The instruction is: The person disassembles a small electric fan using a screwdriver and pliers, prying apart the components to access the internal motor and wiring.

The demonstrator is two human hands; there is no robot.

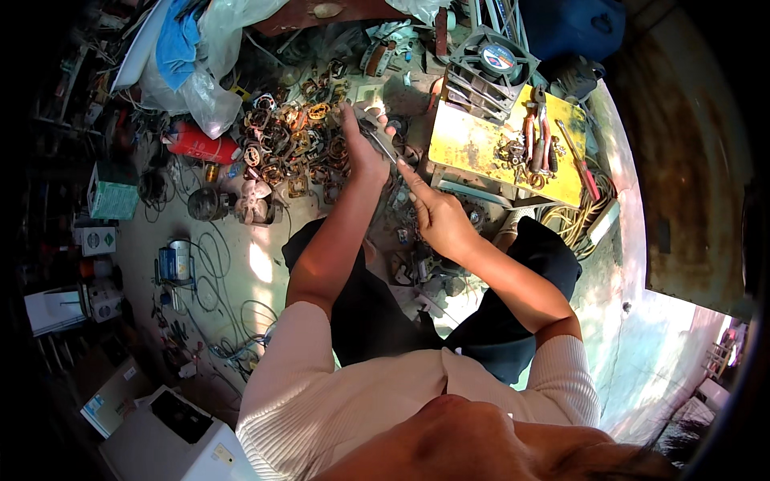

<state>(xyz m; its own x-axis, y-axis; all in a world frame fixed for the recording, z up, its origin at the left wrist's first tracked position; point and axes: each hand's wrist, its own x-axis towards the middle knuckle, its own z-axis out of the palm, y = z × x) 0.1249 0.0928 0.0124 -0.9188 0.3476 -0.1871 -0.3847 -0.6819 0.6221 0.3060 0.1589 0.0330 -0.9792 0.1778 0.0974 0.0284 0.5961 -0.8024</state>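
My left hand (pixel 366 160) is raised in front of me, fingers curled around a dark, roundish metal part (pixel 369 128) that the hand mostly hides. Against that part lies the silver shaft of a slim tool (pixel 382 147), gripped in my right hand (pixel 443 222) with the index finger stretched along it. Whether the tool is a screwdriver or a blade, I cannot tell. Behind my left hand spreads a pile of copper-wound motor coils (pixel 297 144). To the right, a yellow tabletop (pixel 465 144) bears pliers (pixel 540 132), a red-handled screwdriver (pixel 591 184) and small metal pieces (pixel 512 151).
A square fan frame (pixel 493 68) rests on the yellow top's far end. Left of the coils lie a red cylinder (pixel 204 146) and a fan blade (pixel 253 200). Loose cables (pixel 210 264) trail across the floor; a yellow hose coil (pixel 571 224) sits at right.
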